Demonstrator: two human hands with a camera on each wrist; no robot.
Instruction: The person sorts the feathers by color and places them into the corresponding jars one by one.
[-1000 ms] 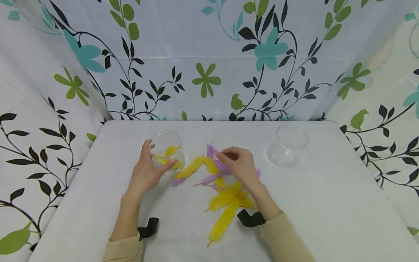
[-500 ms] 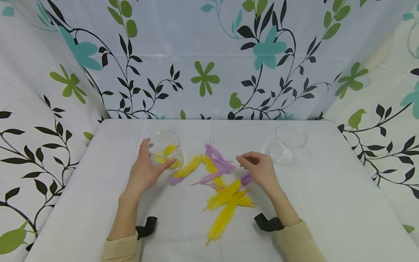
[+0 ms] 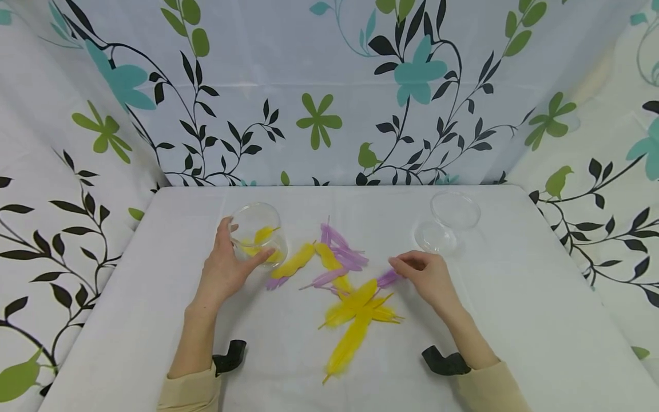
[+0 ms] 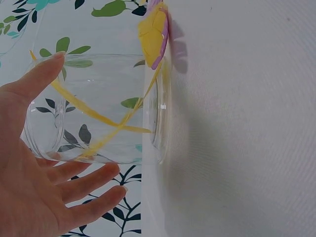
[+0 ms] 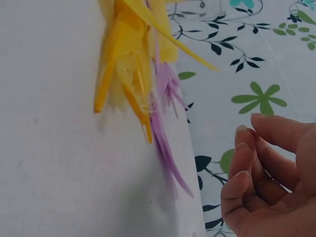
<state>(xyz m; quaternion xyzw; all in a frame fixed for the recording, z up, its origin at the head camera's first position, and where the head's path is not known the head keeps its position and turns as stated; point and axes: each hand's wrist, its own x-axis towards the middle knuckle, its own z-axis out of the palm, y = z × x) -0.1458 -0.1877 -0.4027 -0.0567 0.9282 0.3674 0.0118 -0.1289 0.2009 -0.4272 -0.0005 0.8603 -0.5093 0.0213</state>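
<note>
My left hand [image 3: 222, 269] holds a clear glass jar [image 4: 106, 106] that stands upright on the table, thumb on one side and fingers on the other. Yellow feathers [image 3: 264, 234] are inside the jar. My right hand [image 3: 426, 276] is over the table right of the feather pile, fingers loosely bent, thumb tip close to the index finger; nothing shows between them in the right wrist view. Right by its fingertips in the head view lies a purple feather [image 3: 387, 278]. Yellow feathers [image 3: 355, 329] lie nearest me, with purple feathers [image 3: 340, 249] farther back.
A second clear container [image 3: 436, 237] stands at the back right, see-through with no feathers in it. A white cloth [image 3: 515, 320] covers the table. Behind and beside it hangs a leaf-patterned curtain [image 3: 231, 68].
My right hand has moved from over the purple feathers rightward and toward me, to beside the lone purple feather. My left hand stays on the jar.
</note>
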